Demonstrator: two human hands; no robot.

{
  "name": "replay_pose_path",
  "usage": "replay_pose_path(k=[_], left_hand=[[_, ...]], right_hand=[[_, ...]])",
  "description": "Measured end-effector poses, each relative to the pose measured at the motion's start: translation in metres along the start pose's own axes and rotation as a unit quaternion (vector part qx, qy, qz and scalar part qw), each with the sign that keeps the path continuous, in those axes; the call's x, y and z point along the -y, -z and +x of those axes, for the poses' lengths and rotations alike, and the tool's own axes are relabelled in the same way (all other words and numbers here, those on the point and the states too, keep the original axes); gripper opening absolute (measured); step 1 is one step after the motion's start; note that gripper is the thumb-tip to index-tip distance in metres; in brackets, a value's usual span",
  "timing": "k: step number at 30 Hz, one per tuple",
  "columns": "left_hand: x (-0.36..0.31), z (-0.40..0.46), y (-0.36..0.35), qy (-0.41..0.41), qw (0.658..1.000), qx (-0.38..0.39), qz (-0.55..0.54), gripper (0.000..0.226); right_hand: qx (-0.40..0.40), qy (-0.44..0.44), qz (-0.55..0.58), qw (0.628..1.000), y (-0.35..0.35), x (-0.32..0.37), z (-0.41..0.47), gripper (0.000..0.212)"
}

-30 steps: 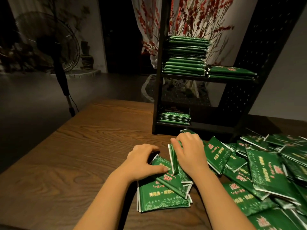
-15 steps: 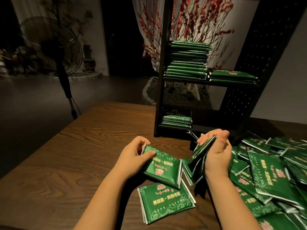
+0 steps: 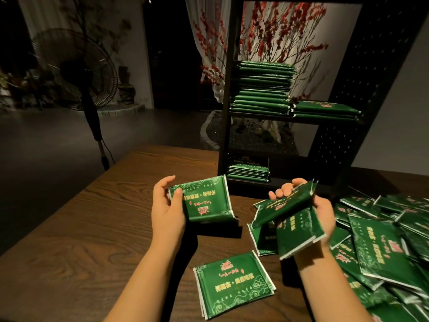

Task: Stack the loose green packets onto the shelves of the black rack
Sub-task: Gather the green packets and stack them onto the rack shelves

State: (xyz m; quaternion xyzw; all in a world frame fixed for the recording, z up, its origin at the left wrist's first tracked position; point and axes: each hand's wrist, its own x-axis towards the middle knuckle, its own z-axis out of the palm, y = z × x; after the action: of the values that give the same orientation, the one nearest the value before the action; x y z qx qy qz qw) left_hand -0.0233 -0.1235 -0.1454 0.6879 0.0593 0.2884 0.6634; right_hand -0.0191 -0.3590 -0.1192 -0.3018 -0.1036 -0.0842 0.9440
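Left hand (image 3: 167, 208) gripping glossy green packet (image 3: 204, 201), right hand (image 3: 322, 212) clutching several packets (image 3: 292, 226)

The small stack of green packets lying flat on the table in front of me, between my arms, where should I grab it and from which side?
Probably by its right short edge, coming from the right. The small stack lies flat on the table, so slide fingers under that white-trimmed edge with the thumb on top. That side faces bare wood, and its layers look squared there.
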Motion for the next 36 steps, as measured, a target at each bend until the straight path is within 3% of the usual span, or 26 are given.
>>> replay_pose_path(k=[2,4,5,7,9,11,14,17,19,22,26,28,31,35,36], left_hand=[[0.001,0.001,0.0,0.045,0.998,0.008,-0.038,0.029],[0.002,0.0,0.0,0.035,0.999,0.023,-0.002,0.029],[0.004,0.0,-0.001,0.012,0.998,0.038,0.05,0.029],[0.009,-0.001,-0.005,-0.018,0.979,0.096,0.177,0.025],[0.016,-0.002,-0.009,-0.001,0.943,0.164,0.288,0.021],[0.019,-0.003,-0.01,0.022,0.907,0.203,0.369,0.027],[0.016,-0.005,-0.011,-0.001,0.848,0.251,0.467,0.056],[0.012,-0.006,-0.012,-0.025,0.816,0.288,0.501,0.077],[0.011,-0.006,-0.011,-0.03,0.818,0.298,0.491,0.075],[0.011,-0.008,-0.012,-0.004,0.831,0.315,0.459,0.058],[0.009,-0.013,-0.017,-0.022,0.839,0.315,0.443,0.027],[0.007,-0.016,-0.019,-0.033,0.88,0.29,0.374,0.023],[0.003,-0.016,-0.024,0.024,0.953,0.225,0.202,0.013],[-0.007,-0.017,-0.033,0.103,0.967,0.229,0.05,0.015],[-0.01,-0.018,-0.037,0.111,0.962,0.244,0.04,0.018]], right_hand=[[0.017,-0.009,-0.001,1.0,-0.002,0.0,-0.003,0.041],[0.02,-0.02,-0.064,0.998,-0.004,0.0,-0.008,0.02],[0.007,-0.018,-0.128,0.992,-0.005,-0.001,-0.008,0.01],[-0.029,-0.013,-0.222,0.975,-0.004,-0.006,-0.009,0.019],[-0.045,-0.014,-0.246,0.968,-0.006,-0.008,-0.011,0.021],[-0.055,-0.022,-0.231,0.971,-0.007,-0.004,-0.009,0.021],[-0.069,-0.051,-0.132,0.988,-0.006,0.008,-0.005,0.009],[-0.118,-0.085,-0.095,0.985,0.018,0.017,-0.012,0.045],[-0.159,-0.088,-0.08,0.98,0.018,0.016,-0.02,0.04],[-0.129,-0.11,-0.031,0.985,-0.001,0.008,-0.015,0.014],[-0.144,-0.119,-0.058,0.981,-0.01,0.002,-0.01,0.026],[-0.145,-0.129,-0.076,0.978,-0.011,0.003,-0.013,0.029],[-0.127,-0.14,-0.103,0.976,-0.012,0.002,-0.011,0.028],[-0.107,-0.133,-0.194,0.966,-0.006,-0.008,-0.007,0.021],[-0.123,-0.126,-0.214,0.961,-0.004,-0.011,-0.005,0.032]])
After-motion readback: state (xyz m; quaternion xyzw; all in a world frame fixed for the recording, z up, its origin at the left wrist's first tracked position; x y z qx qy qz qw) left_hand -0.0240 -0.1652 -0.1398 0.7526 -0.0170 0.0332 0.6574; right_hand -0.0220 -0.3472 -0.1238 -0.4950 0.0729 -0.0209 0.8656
